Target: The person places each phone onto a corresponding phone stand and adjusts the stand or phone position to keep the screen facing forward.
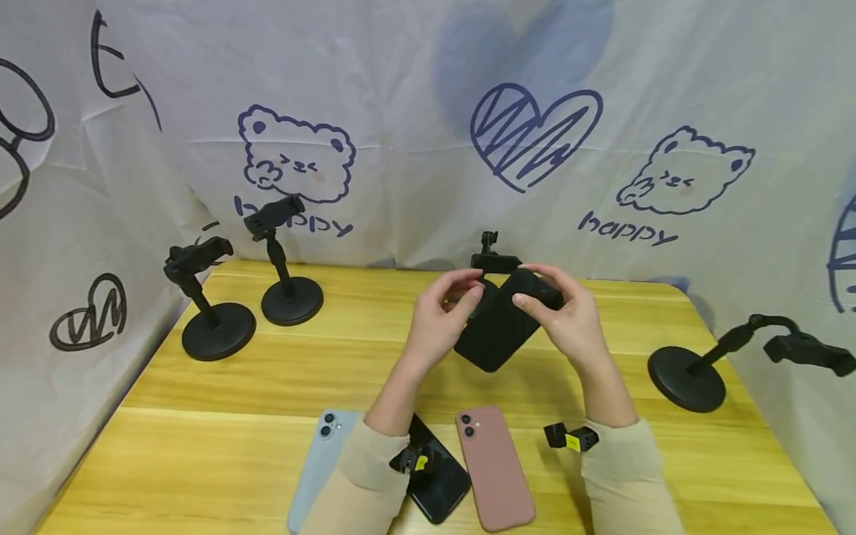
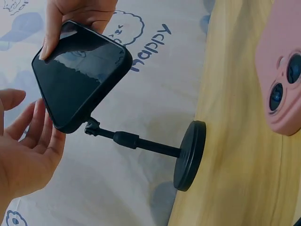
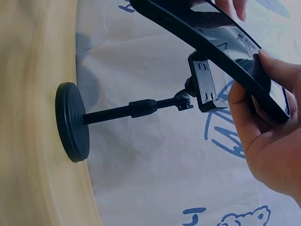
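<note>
White cloth printed with bears, hearts and "happy" hangs right behind the far edge of my wooden table [image 1: 361,357]. Near that edge, my right hand [image 1: 568,312] grips one end of a black-cased phone [image 1: 498,327], thumb on its face, holding it tilted in the air. My left hand [image 1: 441,312] is loosely bent by the opposite end, holding nothing that I can make out; whether its fingertips touch the case, I cannot tell.

From my head, the phone hides most of the phone stand [image 2: 157,147] behind it. Both wrist views show its rod and round base, and the right one its clamp [image 3: 207,87] close to the phone's edge, the phone outside it. The left wrist view also shows the glossy screen.

Only the head view takes in the two stands [image 1: 290,301] at left and the bent-necked stand [image 1: 687,379] at right; bare wood gives my hands room on either side. Nearer me, under my forearms' reach, lie a light-blue phone [image 1: 323,457], a black phone [image 1: 441,487] and a pink phone [image 1: 496,468].
</note>
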### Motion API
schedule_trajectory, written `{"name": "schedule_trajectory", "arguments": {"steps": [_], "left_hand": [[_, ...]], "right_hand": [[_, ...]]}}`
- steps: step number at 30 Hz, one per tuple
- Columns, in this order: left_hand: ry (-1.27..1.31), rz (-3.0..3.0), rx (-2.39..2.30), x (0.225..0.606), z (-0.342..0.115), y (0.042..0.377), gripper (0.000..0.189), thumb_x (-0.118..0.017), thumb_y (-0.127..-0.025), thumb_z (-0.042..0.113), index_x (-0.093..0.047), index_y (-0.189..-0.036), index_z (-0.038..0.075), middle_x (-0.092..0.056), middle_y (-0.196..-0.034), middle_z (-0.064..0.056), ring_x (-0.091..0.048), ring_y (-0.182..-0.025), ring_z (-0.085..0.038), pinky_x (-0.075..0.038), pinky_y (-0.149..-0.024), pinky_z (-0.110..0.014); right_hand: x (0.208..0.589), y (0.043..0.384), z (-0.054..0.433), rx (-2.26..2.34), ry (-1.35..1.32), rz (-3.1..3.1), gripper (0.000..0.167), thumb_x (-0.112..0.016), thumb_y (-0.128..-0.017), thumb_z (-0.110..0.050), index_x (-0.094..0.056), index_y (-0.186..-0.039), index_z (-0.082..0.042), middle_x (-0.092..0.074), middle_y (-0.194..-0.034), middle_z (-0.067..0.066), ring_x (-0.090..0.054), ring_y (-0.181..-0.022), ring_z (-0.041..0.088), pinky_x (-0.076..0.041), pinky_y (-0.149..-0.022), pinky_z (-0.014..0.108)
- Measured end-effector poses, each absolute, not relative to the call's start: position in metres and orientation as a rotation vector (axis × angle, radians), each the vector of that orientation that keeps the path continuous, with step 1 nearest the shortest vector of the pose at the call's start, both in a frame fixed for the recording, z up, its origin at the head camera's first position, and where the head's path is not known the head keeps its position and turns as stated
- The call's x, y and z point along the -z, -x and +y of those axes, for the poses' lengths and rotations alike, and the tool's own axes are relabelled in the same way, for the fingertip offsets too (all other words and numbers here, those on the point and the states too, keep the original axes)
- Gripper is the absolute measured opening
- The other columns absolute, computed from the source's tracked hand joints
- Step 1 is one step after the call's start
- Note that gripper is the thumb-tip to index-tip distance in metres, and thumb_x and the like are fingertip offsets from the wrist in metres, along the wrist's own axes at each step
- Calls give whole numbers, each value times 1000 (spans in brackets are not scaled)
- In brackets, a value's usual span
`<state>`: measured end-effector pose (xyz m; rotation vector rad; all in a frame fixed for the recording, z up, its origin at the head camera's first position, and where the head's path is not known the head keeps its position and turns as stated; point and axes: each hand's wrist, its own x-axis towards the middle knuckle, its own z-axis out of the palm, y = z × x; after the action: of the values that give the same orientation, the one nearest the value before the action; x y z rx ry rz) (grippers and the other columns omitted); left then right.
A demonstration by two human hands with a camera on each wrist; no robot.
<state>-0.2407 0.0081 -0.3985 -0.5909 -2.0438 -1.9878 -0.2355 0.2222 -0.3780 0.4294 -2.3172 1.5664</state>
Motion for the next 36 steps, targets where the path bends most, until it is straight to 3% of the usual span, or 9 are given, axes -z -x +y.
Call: {"name": "schedule_trajectory", "arguments": {"steps": [9,25,36], "left_hand": [[859,-2339,1933,401,-4,244,28,-68,-103,17,-70,-129,8,-71,-118,-8,-68,-98,-18,-58,-84,-31],[886,-2462,1806,402,-2,247,26,-72,-100,17,-73,-125,8,-70,-112,-3,-66,-98,-16,-57,-84,-31],[810,-2288,1800,399,1,242,24,-71,-100,12,-73,-123,4,-70,-107,-8,-62,-86,-19,-55,-76,-29]], "right_hand": [[375,234,226,-1660,-434,-2194,42,-77,-94,-4,-67,-135,-4,-70,-113,-8,-70,-93,10,-60,-78,20],[374,235,224,-1784,-419,-2141,42,-76,-94,-2,-68,-135,-4,-70,-119,-3,-71,-99,13,-60,-83,23],[369,229,210,-2033,-366,-1949,45,-66,-99,3,-57,-142,-5,-69,-115,3,-69,-100,16,-59,-87,25]]}}
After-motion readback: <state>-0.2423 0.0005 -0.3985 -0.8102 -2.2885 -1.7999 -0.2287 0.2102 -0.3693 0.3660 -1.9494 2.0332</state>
